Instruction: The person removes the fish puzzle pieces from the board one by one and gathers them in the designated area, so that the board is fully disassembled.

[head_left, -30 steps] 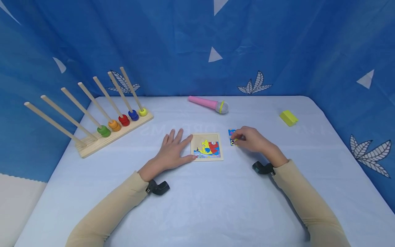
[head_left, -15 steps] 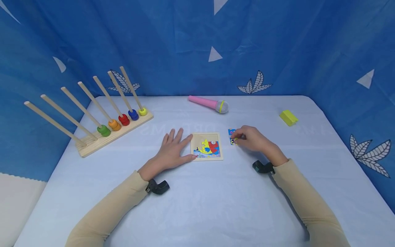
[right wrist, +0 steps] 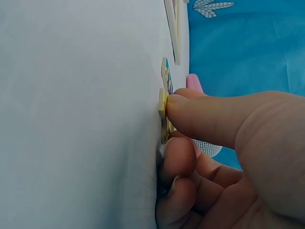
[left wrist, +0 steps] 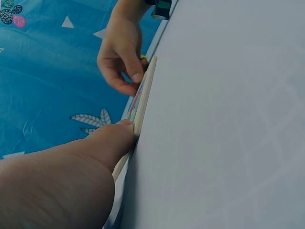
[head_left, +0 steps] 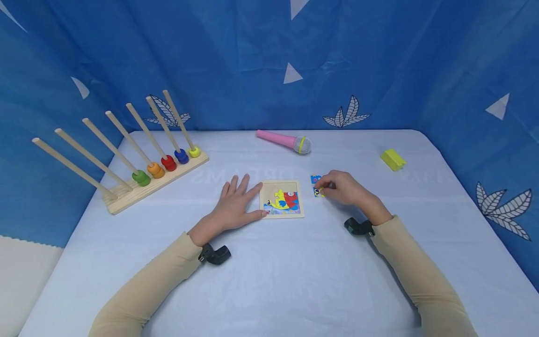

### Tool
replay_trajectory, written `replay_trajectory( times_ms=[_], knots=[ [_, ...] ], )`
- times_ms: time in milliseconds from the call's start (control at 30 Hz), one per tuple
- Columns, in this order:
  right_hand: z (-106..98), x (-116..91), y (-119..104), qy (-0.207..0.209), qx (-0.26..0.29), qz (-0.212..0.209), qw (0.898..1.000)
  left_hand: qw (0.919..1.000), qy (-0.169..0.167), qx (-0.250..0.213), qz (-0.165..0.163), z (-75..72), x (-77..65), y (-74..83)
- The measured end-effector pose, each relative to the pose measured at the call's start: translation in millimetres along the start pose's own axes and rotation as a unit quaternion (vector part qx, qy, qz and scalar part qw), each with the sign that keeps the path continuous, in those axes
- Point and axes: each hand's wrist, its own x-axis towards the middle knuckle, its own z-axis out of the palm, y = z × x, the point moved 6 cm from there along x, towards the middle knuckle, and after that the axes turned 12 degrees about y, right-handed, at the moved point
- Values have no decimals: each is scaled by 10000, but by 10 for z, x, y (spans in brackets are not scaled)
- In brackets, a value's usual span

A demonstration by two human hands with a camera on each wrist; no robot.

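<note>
A small wooden puzzle board [head_left: 283, 216] lies on the table, partly filled with pieces picturing a red and yellow figure over blue. My left hand [head_left: 233, 208] rests at its left side with fingers spread; the thumb [left wrist: 114, 138] lies on the frame's edge. To the right of the board, my right hand [head_left: 343, 188] pinches a puzzle piece [right wrist: 166, 102] with thumb and fingertips, low at the table. That piece has blue, yellow and dark patterning, and the fingers cover part of it. Just behind it is another blue puzzle piece [head_left: 315, 179], partly hidden by the hand.
A wooden peg stand [head_left: 168, 178] with coloured rings on several of its rods stands at the left. A pink toy microphone [head_left: 281, 139] lies behind the board. Toward the back right is a yellow-green block [head_left: 393, 160]. Blue patterned cloth [head_left: 236, 65] hangs behind the table.
</note>
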Motion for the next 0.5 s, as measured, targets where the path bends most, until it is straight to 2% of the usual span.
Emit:
replay_trajectory(
  times_ms=[500],
  knots=[
    [-32, -9, 67, 60, 224, 157, 9996, 10000, -28, 35, -26, -17, -6, 19]
  ],
)
